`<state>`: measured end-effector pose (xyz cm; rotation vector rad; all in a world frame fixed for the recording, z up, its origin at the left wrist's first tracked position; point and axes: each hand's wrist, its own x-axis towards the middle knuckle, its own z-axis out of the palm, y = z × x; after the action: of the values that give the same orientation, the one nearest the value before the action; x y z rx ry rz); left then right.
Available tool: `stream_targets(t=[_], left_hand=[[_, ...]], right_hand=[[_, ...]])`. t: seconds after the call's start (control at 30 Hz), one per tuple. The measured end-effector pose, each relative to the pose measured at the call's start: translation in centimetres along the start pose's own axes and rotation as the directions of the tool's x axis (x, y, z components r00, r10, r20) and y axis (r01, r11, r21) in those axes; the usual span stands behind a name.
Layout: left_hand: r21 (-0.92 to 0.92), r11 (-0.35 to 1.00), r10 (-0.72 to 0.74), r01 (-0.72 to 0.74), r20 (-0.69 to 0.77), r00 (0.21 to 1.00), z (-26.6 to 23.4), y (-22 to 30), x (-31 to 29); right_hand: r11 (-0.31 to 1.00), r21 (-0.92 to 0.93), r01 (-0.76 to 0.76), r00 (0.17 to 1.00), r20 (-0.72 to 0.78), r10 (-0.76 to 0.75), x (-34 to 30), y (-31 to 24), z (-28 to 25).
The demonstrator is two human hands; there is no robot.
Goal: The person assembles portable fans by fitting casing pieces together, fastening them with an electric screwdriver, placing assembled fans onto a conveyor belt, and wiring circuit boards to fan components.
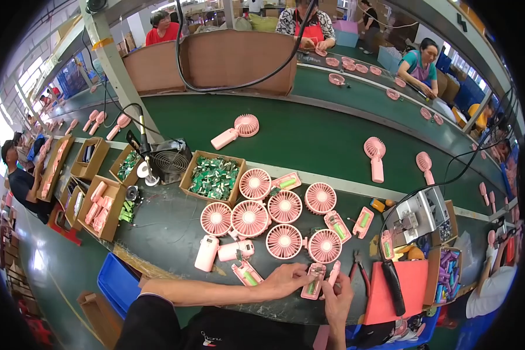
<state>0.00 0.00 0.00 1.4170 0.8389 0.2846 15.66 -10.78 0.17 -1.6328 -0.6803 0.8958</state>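
Note:
Near the bench's front edge, my left hand (284,281) has its fingertips closed on an opened pink fan handle (313,282) with a green battery inside. Just beside it, my right hand (338,294) pinches a narrow pink handle cover (334,272) upright. The fan head (325,245) lies directly beyond the opened handle. Several more pink fan heads (249,218) are grouped in front of me. Around them lie opened handles with green batteries (363,222) and closed pink handles (206,253).
Pliers (360,273) and a red pad (395,291) with a black-handled tool (394,289) lie to my right. A box of green circuit boards (213,178), a soldering iron (144,140) and a box of pink parts (104,209) stand left. Finished-looking fans (375,158) lie on the green conveyor (315,140).

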Motion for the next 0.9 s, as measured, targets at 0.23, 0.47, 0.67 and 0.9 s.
stream_targets(t=[0.23,0.47,0.67,0.9], left_hand=[[-0.188,0.982,-0.021,0.018,-0.014,1.000,1.3,-1.5,0.8],[-0.533,0.809,-0.227,0.247,0.103,0.968,2.1,-0.5,3.4],[-0.667,0.657,-0.286,0.351,0.211,0.935,2.1,1.0,4.8],[-0.652,0.674,-0.295,0.347,0.193,0.936,2.7,0.2,4.8]], right_hand=[[0.999,0.009,0.049,0.999,-0.022,-0.049,-0.4,-0.5,0.0],[1.000,0.018,0.025,1.000,0.003,-0.025,0.7,-1.3,-0.1],[0.998,0.052,-0.027,0.999,-0.024,0.029,1.1,-1.5,-0.8],[1.000,-0.010,0.014,0.995,-0.102,-0.014,0.3,-1.5,-2.1]])
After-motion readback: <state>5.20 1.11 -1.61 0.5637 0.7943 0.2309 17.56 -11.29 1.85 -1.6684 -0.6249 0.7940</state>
